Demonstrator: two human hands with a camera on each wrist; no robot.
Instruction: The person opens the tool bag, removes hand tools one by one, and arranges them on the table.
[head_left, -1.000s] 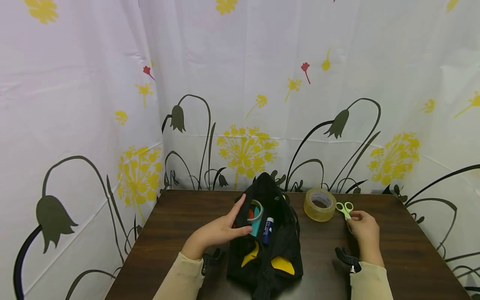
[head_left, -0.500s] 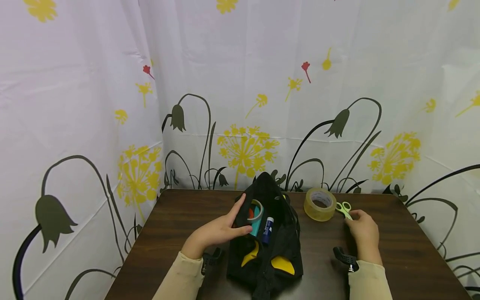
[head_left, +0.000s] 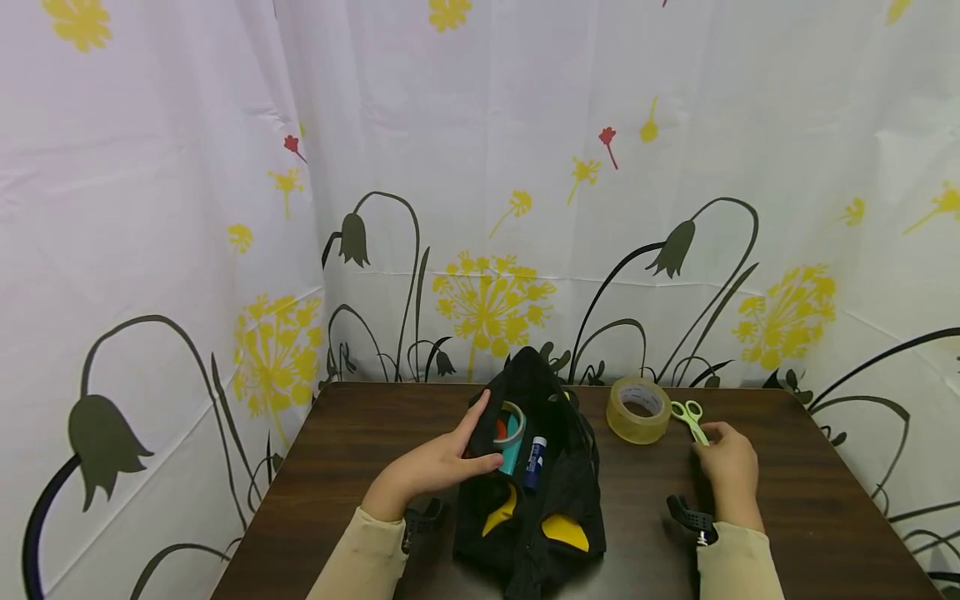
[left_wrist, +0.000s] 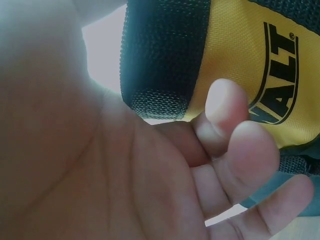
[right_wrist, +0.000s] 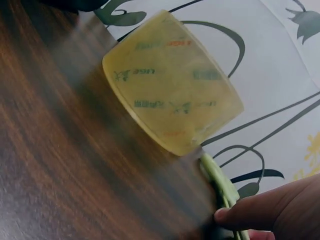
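Note:
A black tool bag point(head_left: 491, 533) with yellow panels stands mid-table, its mouth facing up. My left hand point(head_left: 427, 467) holds its left wall, thumb over the rim; in the left wrist view the fingers lie loosely curved by the yellow side panel point(left_wrist: 232, 55). Inside the bag are a blue glue stick with a white end point(head_left: 535, 463), and a teal item point(head_left: 511, 457) with a pale ring and something red beside it. On the right, my right hand point(head_left: 729, 467) pinches light green scissors point(head_left: 691, 419) at the blade end, handles pointing away. The blades are mostly hidden by the fingers.
A roll of clear yellowish packing tape point(head_left: 637, 421) stands just left of the scissors, close to their handles. The dark wooden table point(head_left: 375, 417) ends at the back against a white curtain point(head_left: 480, 167) printed with flowers.
The scissors have shifted and turned slightly in my right hand, which has moved a little left. My left hand and the bag look unchanged.

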